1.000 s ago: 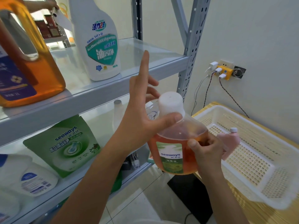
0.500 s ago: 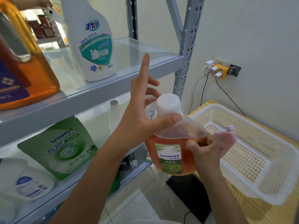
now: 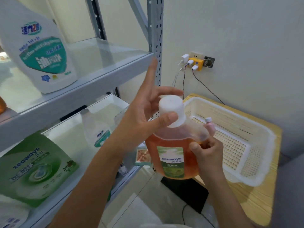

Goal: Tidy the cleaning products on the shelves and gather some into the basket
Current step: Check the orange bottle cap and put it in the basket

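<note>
centre: orange-liquid plastic bottle (image 3: 171,155), green label | left hand (image 3: 139,122) pinching its white cap (image 3: 171,111), index raised | right hand (image 3: 208,153) gripping bottle side | right: white perforated basket (image 3: 233,112)

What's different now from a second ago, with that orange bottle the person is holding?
Very little. The orange bottle appears slightly nearer the white basket, now overlapping the small pink bottle inside it, though the camera also turned right. Nothing was taken or let go: the left hand still pinches the white cap, index finger raised, and the right hand still grips the bottle's body.
</note>
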A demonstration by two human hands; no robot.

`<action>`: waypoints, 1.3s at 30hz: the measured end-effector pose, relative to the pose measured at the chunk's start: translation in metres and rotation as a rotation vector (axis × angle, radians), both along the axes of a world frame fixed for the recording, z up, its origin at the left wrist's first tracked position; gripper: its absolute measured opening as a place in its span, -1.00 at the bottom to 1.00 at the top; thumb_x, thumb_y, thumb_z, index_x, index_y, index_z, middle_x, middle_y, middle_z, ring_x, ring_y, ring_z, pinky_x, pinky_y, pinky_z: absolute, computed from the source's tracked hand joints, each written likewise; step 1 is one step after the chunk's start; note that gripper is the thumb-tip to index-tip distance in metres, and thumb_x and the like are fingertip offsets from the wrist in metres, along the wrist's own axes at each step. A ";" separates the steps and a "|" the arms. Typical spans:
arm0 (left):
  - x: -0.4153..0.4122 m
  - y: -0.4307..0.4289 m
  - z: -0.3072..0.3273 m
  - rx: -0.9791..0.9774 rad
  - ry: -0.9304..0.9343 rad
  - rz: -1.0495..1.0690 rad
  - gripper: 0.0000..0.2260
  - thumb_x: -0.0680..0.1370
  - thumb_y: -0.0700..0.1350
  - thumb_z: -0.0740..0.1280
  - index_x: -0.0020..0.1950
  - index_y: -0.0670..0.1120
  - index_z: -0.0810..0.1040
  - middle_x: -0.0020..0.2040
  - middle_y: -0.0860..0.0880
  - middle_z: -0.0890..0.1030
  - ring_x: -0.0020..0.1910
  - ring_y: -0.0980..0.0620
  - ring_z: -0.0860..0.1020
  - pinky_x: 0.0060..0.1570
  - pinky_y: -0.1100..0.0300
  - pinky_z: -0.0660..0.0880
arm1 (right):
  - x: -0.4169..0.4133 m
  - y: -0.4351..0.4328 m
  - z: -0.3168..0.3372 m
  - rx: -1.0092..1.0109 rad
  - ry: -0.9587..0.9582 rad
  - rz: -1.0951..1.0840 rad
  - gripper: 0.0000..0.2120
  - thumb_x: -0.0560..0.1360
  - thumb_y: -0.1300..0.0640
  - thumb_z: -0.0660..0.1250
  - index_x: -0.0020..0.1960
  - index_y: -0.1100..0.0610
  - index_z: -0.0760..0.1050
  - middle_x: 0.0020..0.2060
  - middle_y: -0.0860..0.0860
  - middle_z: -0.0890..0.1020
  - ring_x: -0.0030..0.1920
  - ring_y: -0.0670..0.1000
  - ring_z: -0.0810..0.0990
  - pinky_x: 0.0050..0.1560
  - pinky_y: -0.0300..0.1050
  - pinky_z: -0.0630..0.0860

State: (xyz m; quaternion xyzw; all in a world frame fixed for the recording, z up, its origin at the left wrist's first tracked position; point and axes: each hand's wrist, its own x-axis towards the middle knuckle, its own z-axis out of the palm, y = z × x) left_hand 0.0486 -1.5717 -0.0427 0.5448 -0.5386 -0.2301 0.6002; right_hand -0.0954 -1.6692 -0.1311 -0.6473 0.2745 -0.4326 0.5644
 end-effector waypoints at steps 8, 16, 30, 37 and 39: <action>-0.025 -0.072 -0.084 0.515 -0.014 -0.227 -0.22 0.24 -0.04 0.64 0.39 0.06 0.37 0.22 0.06 0.60 0.23 0.05 0.55 0.21 -0.09 0.51 | -0.055 -0.050 -0.011 0.139 -0.087 -0.296 -0.25 -0.15 -0.55 0.39 -0.44 0.10 0.35 -0.64 -0.16 0.45 -0.59 -0.23 0.39 -0.54 -0.43 0.30; -0.074 -0.160 -0.113 0.432 -0.034 -0.250 -0.31 0.15 -0.14 0.62 0.23 0.12 0.48 0.14 0.02 0.63 0.15 0.05 0.59 0.13 -0.02 0.56 | -0.123 -0.120 -0.025 0.031 0.078 -0.182 -0.32 0.00 -0.37 0.53 -0.05 0.00 0.47 -0.21 -0.19 0.63 -0.16 -0.19 0.60 -0.25 -0.32 0.53; -0.095 -0.211 -0.212 0.606 -0.692 -0.156 -0.48 0.57 0.18 0.22 0.47 -0.01 0.27 0.27 0.09 0.48 0.27 0.09 0.44 0.18 0.14 0.37 | -0.141 -0.194 -0.106 0.080 0.364 -0.322 -0.44 0.12 0.32 0.62 -0.03 -0.02 0.44 -0.09 -0.20 0.55 -0.07 -0.30 0.51 -0.13 -0.38 0.42; -0.085 -0.192 -0.284 0.559 -1.214 -0.051 -0.48 0.62 0.26 -0.16 -0.09 0.01 0.49 -0.14 0.04 0.51 -0.12 -0.01 0.48 0.01 0.10 0.26 | -0.116 -0.202 -0.146 0.144 0.393 -0.291 -0.46 0.23 0.27 0.58 0.06 0.04 0.36 -0.01 -0.21 0.49 0.02 -0.26 0.45 -0.05 -0.40 0.38; -0.085 -0.194 -0.284 0.531 -1.238 -0.048 -0.56 0.59 0.26 -0.07 -0.09 0.03 0.48 -0.13 0.06 0.51 -0.11 0.02 0.48 0.02 0.11 0.30 | -0.113 -0.206 -0.148 0.151 0.394 -0.267 -0.45 0.24 0.27 0.57 0.07 0.02 0.34 0.00 -0.24 0.47 0.01 -0.35 0.43 -0.06 -0.46 0.35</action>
